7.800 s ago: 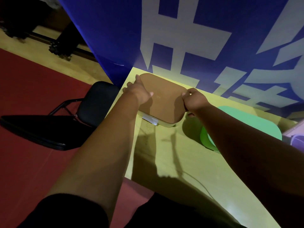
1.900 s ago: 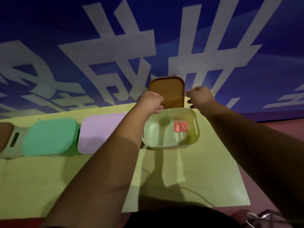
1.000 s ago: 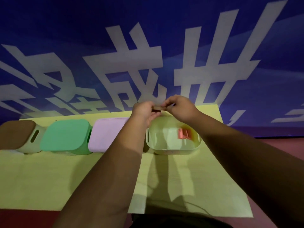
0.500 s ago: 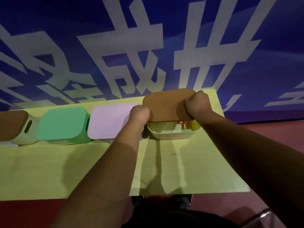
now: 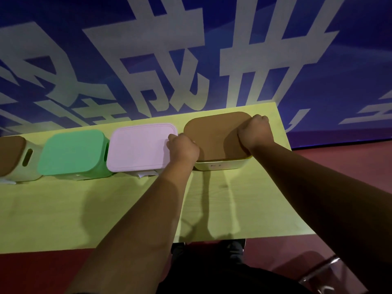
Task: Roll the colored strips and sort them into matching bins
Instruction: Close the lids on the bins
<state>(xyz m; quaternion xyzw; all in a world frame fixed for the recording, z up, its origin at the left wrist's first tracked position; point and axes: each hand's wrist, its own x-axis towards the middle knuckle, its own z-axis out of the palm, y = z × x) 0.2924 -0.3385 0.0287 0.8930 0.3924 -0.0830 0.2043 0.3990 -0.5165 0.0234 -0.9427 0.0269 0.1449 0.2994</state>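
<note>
Lowered further, the flat brown rounded lid now sits level on the pale yellow-green plastic bin, hiding any strip inside. Left hand and right hand grip its edges, fingers curled. Closing looks nearly done; next comes even pressing, then release.

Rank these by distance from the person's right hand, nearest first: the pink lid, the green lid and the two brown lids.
1. The right brown lid, held by the right hand, at the row's right end.
2. The pink lid, next to the left.
3. The green lid, further left.
4. The left brown lid, at the picture's left edge.
</note>
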